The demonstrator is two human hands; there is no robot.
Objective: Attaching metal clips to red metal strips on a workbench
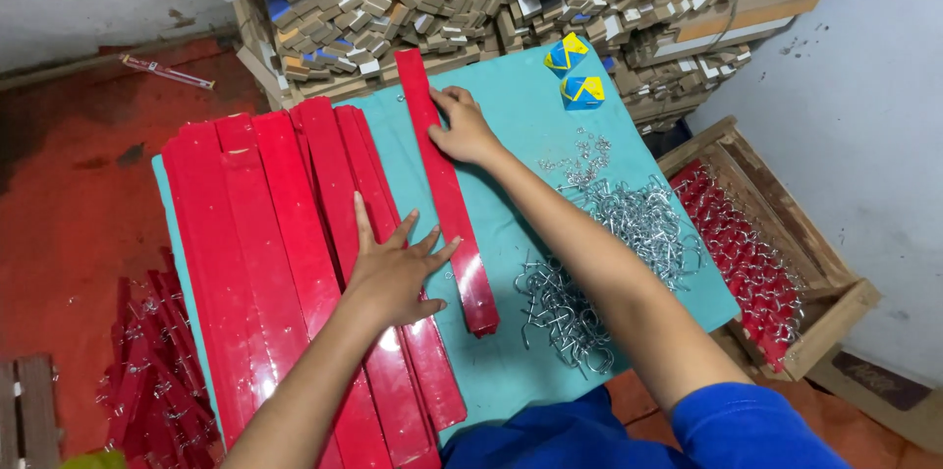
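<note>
Pressing flat on the stack of red strips point(285, 263), our left hand point(393, 273) lies open, fingers spread, grasping nothing. Our right hand point(464, 127) rests loosely on the upper part of the single red strip point(447, 194), fingers laid across it rather than clenched; we cannot tell whether the thumb hooks under its edge. That strip lies apart from the stack, running lengthwise on the teal table cover point(511, 351), its near end just beside our left fingertips.

We judge these risks: the strips look glossy and slick, so the single strip could skid sideways under light pressure, or the stack could fan out under the flat palm. The pile of metal hooks point(609, 243) lies just to the right of the strip; a sweeping forearm could scatter them or snag on their bent ends.

Materials: strips are long, narrow, flat, with a shiny red face. Hooks are thin bright wire, tangled. Two small blue-and-yellow blocks point(575, 71) sit at the far edge. A wooden crate point(835, 282) holds more red pieces with hooks attached.
</note>
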